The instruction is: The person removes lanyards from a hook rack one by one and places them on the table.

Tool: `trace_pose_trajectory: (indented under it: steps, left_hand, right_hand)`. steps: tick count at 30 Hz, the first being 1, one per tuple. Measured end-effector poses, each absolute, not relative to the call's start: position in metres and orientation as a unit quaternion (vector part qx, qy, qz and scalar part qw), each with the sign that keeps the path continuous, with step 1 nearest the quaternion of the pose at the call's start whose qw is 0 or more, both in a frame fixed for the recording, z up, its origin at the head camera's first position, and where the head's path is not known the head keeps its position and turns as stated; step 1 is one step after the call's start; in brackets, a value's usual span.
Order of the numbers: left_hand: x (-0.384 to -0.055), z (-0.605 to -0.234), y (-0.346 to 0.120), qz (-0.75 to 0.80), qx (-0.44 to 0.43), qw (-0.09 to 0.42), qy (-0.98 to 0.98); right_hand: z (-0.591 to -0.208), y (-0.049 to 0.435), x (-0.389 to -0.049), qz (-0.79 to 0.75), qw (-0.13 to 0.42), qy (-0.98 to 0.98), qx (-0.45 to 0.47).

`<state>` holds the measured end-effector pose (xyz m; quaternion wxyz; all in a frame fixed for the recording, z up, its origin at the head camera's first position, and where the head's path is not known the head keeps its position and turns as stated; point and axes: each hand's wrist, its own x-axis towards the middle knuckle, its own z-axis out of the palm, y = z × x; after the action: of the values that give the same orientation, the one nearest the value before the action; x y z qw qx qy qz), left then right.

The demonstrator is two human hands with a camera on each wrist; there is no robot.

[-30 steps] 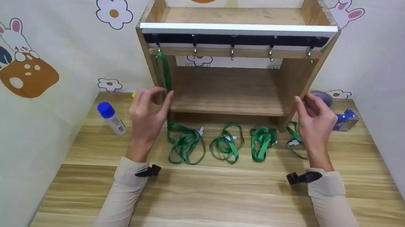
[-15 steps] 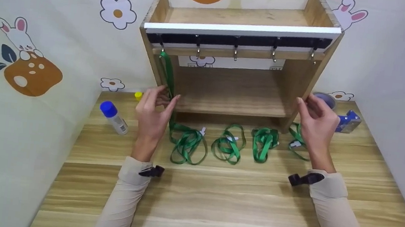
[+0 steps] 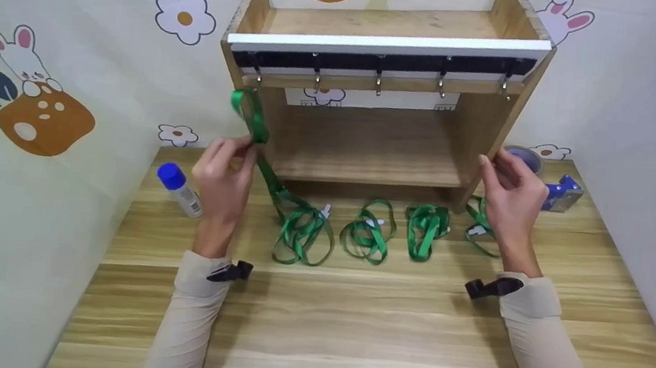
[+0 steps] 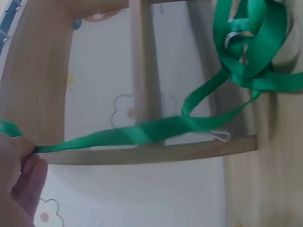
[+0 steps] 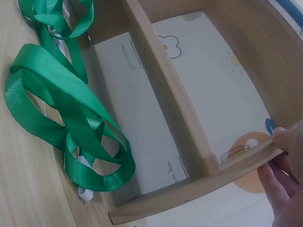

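My left hand [image 3: 223, 176] pinches a green lanyard [image 3: 270, 178] near its upper end. A loop of it sticks up above the fingers, just below the leftmost metal hook [image 3: 257, 76] and apart from it. The rest slants down to a loose coil on the table; the left wrist view shows the strap [image 4: 151, 132] stretched across the shelf's side. My right hand [image 3: 512, 197] grips the front edge of the right side panel of a wooden shelf [image 3: 369, 142], thumb inside and fingers outside. Several hooks line the black strip [image 3: 347, 63] under the shelf's white front rail.
More green lanyards lie coiled before the shelf, including a middle coil [image 3: 371, 237], a folded bundle [image 3: 425, 234] and one by my right wrist [image 3: 476, 227]. A blue-capped glue stick [image 3: 184, 193] stands at left. A tape roll [image 3: 522, 159] and blue metal-ended object [image 3: 563, 195] are at right.
The lanyard's top loop has come off the leftmost hook. My left hand has closed on the strap and shifted left with it. My right hand stays on the side panel.
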<state>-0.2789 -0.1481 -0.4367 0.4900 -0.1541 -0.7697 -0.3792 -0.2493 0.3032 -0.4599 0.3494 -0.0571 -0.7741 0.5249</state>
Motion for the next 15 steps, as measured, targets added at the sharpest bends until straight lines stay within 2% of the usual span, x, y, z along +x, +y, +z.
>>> trace_pose_trajectory:
  steps: [3, 6, 10, 15]
  left_hand:
    - [-0.276, -0.43, -0.151, -0.369, -0.156, 0.529, -0.748]
    - [-0.272, -0.424, -0.154, -0.367, -0.171, 0.537, -0.74]
    - [-0.266, -0.417, -0.162, -0.368, -0.221, 0.498, -0.753]
    - [-0.264, -0.418, -0.173, -0.369, -0.268, 0.406, -0.792]
  right_hand:
    - [-0.46, 0.304, -0.25, 0.527, 0.35, -0.773, -0.054]
    - [-0.459, 0.304, -0.249, 0.528, 0.346, -0.773, -0.056]
    - [-0.459, 0.304, -0.249, 0.528, 0.345, -0.774, -0.06]
    - [-0.46, 0.304, -0.249, 0.527, 0.342, -0.775, -0.067]
